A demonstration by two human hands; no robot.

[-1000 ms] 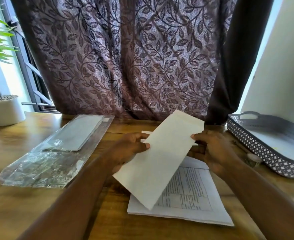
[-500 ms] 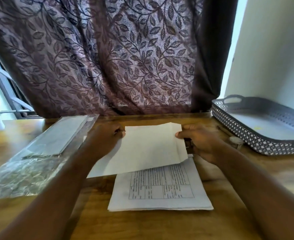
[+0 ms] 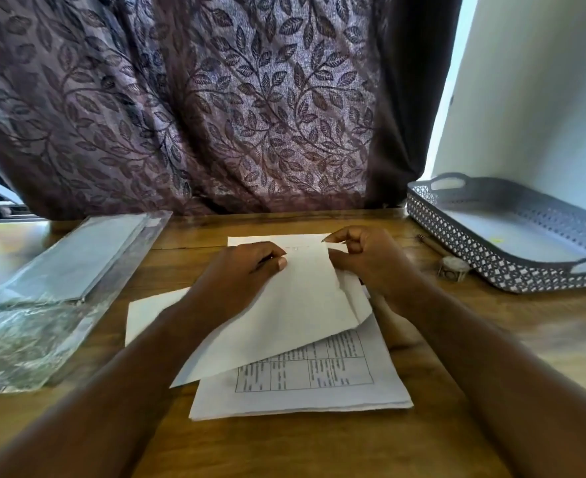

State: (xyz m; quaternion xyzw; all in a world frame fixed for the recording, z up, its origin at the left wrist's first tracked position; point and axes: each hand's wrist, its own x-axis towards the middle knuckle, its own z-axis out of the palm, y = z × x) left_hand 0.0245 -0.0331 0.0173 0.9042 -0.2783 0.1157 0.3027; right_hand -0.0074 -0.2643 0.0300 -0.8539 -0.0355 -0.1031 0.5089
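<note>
I see the left hand [image 3: 239, 270] and right hand [image 3: 370, 263] both pinching the envelope [image 3: 284, 322], which slants near-left to far-right; the print on the form [image 3: 319, 384] is unreadable.

A home desk by a window.
A wooden table [image 3: 319, 450] stands against a leaf-patterned curtain [image 3: 215, 115], with printed papers [image 3: 319, 384] and a grey tray [image 3: 512, 236] on it.

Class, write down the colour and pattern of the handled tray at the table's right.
Grey tray, diamond lattice on its wall; head view.
</note>
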